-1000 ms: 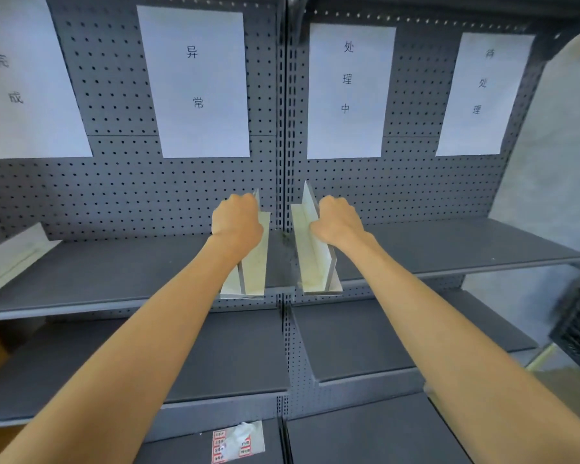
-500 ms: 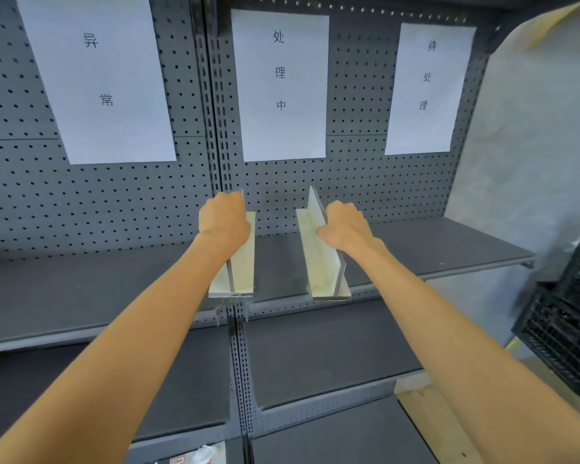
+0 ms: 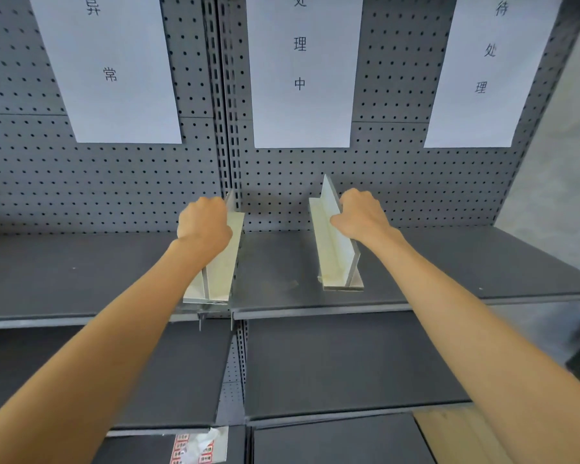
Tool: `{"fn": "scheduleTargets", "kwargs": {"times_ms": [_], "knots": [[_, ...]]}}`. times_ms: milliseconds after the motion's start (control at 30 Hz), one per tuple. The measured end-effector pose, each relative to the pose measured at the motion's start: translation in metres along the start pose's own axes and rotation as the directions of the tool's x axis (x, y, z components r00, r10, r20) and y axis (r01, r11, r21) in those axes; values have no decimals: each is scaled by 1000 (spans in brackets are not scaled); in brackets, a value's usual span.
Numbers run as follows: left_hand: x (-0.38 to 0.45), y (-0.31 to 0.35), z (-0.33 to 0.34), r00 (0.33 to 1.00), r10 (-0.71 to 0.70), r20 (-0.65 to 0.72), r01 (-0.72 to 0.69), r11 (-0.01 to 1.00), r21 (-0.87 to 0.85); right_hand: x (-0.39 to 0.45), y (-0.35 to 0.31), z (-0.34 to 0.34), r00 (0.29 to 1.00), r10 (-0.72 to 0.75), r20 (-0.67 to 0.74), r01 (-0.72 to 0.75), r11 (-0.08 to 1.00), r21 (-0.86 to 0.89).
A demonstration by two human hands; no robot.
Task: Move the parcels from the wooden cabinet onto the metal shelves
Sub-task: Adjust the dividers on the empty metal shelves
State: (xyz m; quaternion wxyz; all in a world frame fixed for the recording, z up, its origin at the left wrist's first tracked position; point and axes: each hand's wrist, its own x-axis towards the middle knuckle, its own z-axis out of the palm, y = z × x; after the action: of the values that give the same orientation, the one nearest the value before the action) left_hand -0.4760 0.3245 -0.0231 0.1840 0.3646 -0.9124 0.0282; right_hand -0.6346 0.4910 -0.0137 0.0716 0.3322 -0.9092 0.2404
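So no parcels anywhere in view yet, and the wooden cabinet isn't in shot either. What's going on looks like prep. Left hand is curled round the upright fin of the left divider, which sits right over the seam between the two bays of the metal shelves. Right hand grips the fin of the right divider, standing further along that shelf. My guess is they're spacing the two to fence off a slot under the middle paper sign, so parcels stay sorted. That slot holds nothing so far. Lower shelves look bare except a crumpled labelled wrapper at the bottom.
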Motion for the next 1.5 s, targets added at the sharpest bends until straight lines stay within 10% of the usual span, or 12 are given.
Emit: {"fn": "scheduleTargets", "kwargs": {"times_ms": [900,1500], "knots": [[12,12,33,995,-74,69,56,972,229,16,20,16,996,-76,50,75,997,21],[17,188,19,990,109,-90,-101,991,90,19,142,-58,998,-44,-48,39,995,-95]]}}
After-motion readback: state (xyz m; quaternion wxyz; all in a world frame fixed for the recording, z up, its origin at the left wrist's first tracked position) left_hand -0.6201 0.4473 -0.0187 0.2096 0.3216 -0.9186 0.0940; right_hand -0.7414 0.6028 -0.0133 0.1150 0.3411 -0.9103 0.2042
